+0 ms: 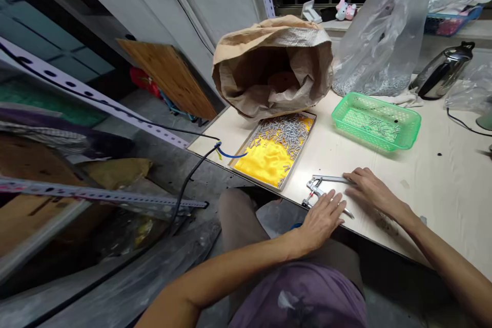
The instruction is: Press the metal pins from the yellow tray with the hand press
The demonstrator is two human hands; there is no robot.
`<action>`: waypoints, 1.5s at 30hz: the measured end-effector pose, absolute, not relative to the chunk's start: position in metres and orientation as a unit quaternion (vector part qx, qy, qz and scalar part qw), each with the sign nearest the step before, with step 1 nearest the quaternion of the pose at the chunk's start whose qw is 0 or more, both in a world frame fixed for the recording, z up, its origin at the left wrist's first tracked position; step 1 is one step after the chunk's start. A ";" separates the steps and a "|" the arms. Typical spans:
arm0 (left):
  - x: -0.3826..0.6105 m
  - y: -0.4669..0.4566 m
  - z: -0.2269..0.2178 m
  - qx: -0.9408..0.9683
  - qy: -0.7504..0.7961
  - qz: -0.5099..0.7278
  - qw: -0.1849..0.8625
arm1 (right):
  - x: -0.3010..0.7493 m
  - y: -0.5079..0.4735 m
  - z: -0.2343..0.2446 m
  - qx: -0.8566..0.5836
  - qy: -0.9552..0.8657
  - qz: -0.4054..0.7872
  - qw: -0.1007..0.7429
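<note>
A silver plier-like hand tool [333,179], with two long handles, a small spring and a red spot near its head, lies at the table's front edge. My left hand [321,221] rests over its lower handle, fingers stretched out and pressing lightly on it. At the end of the upper handle, my right hand [371,192] has its fingers closed around the metal. Left of the tool is a shallow tray [282,184] lined with yellow cloth [265,161]. Many small silver metal pins [286,130] are heaped over its far half.
A large brown paper sack [234,77] lies open-mouthed behind the tray. A green basket [413,130] holds more small metal pieces. Behind it stand a clear plastic bag [384,36] and a steel kettle [448,69]. A black cable [184,189] runs past the table's left corner.
</note>
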State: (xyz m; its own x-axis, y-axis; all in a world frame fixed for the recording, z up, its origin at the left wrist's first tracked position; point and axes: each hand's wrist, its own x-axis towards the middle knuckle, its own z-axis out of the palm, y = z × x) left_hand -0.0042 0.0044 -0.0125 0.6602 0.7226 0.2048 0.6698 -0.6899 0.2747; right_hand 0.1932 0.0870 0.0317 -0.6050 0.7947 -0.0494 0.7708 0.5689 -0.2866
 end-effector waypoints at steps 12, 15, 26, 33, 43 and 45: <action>0.000 -0.004 -0.024 0.898 0.374 0.191 0.129 | 0.093 0.087 0.040 -0.233 -0.969 0.080 -0.025; -0.004 -0.005 -0.024 0.886 0.382 0.226 0.135 | 0.070 0.091 0.031 -0.193 -0.979 0.059 -0.029; -0.118 0.066 0.019 0.780 0.586 0.216 0.034 | 0.163 0.172 0.086 -0.452 -0.814 -0.051 0.361; -0.131 0.106 0.019 0.836 0.541 0.024 0.087 | 0.199 0.147 0.082 -0.493 -0.840 -0.010 0.224; -0.087 0.069 0.051 0.520 0.638 0.135 0.552 | 0.145 0.036 0.021 -0.446 -0.876 0.180 0.046; -0.079 0.061 0.046 0.487 0.648 0.110 0.576 | 0.146 0.036 0.017 -0.446 -0.877 0.171 0.051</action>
